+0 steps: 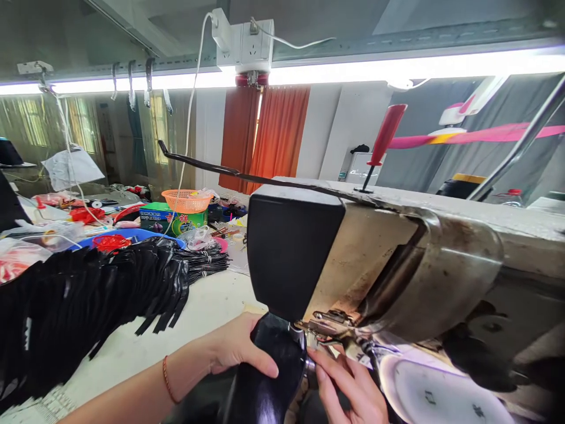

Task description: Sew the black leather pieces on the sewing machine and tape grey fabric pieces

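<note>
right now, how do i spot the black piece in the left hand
Find the sewing machine filling the right side, then follow its black end cover down. Just below is a glossy black piece gripped by the left hand, with the right hand near its edge; the black pile at far left lies untouched.

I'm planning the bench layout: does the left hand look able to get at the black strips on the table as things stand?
Probably yes: mostly bare tabletop shows between the left hand and the black strips. It holds a black piece, though, so would likely need to let go first.
</note>
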